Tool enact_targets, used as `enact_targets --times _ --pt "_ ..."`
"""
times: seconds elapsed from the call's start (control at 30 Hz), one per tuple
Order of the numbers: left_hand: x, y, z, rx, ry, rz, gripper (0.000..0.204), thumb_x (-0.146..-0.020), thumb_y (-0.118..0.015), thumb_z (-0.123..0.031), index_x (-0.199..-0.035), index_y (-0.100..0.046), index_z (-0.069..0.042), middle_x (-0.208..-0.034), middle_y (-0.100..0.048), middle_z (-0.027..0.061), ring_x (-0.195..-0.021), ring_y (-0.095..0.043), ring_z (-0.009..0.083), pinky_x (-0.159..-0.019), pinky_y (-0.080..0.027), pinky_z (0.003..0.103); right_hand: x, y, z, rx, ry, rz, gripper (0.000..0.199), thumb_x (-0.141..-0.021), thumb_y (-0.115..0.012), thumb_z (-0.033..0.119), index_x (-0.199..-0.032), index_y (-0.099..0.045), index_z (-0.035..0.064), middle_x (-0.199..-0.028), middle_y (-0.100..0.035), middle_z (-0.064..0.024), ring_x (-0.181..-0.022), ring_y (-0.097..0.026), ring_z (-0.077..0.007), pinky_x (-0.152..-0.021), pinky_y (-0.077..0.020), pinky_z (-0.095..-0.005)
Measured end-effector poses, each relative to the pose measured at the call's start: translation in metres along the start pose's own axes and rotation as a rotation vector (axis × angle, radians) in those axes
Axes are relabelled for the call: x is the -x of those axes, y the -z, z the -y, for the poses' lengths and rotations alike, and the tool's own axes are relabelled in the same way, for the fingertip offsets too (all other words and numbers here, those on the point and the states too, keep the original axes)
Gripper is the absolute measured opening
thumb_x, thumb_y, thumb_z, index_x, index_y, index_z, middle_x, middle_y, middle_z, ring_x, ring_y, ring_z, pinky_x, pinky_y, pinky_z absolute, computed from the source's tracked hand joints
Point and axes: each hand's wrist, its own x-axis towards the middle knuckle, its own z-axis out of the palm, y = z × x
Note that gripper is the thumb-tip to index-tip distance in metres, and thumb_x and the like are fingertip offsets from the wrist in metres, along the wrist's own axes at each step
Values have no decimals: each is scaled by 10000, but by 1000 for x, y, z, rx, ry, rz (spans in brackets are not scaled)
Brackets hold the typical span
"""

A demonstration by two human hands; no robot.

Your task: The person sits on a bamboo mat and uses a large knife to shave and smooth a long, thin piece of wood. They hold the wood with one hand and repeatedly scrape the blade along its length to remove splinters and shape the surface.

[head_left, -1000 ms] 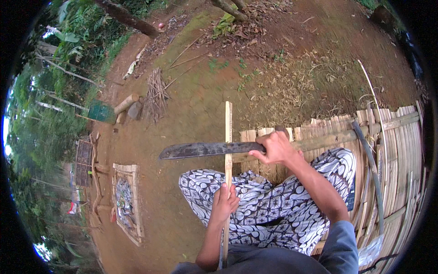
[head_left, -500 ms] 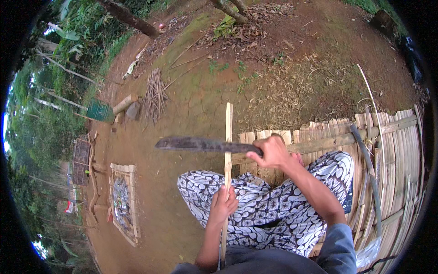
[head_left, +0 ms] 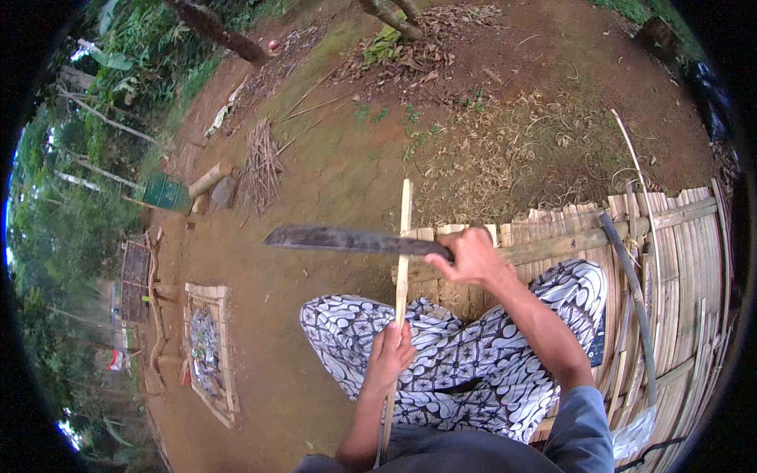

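Observation:
My right hand [head_left: 473, 256] is closed round the handle of a machete [head_left: 339, 239], whose long dark blade points left. The blade lies across a narrow split bamboo strip [head_left: 404, 285], near the strip's upper part. Lower down, my left hand [head_left: 389, 353] grips that strip, which runs from my waist up past the blade, slightly tilted. Whether the edge bites into the bamboo cannot be made out. Beneath both hands are my crossed legs in black-and-white patterned trousers [head_left: 473, 370].
I sit on a bamboo-slat platform [head_left: 678, 276]. At its right lie a long dark rod [head_left: 633, 292], thin strips and a clear plastic bag [head_left: 635, 433]. Curled shavings [head_left: 544, 142] litter the ground ahead. Leftward are a framed pit [head_left: 225, 355], a stick pile [head_left: 262, 165] and a green drum [head_left: 165, 191].
The bamboo strip's upper end has tilted a little to the right. The machete stays across it, now nearer the handle. The whole view has shifted slightly.

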Motion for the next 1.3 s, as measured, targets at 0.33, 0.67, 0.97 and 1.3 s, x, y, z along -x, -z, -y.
enact_targets --times 0.33,0.67,0.97,1.3 --pt "9 4 6 -46 0 -89 349 -983 -292 -381 -849 -427 -88 -540 -267 -57 -405 -224 41 -357 -195 207 -2 -9 -16 13 76 -24 512 -770 -543 547 -629 -607 59 -489 -545 -99 -457 -558 -297 -480 -445 -400" --pt "4 5 -1 91 39 -56 372 -983 -303 -385 -886 -457 -61 -545 -291 -66 -405 -242 38 -373 -189 205 25 -19 20 6 328 -14 557 -755 -512 626 -642 -627 93 -500 -551 -85 -429 -529 -258 -476 -442 -391" --pt "11 15 0 82 -9 -69 349 -975 -319 -399 -855 -431 -90 -543 -278 -62 -395 -209 36 -350 -198 200 -14 14 -23 47 -235 63 638 -793 -431 649 -719 -662 59 -481 -536 -166 -505 -584 -329 -549 -480 -452" --pt "15 21 5 144 31 -2 363 -972 -307 -418 -847 -415 -95 -541 -265 -65 -396 -212 35 -352 -198 197 17 -19 6 118 344 133 607 -760 -450 677 -665 -659 115 -523 -585 -58 -425 -540 -217 -443 -436 -336"
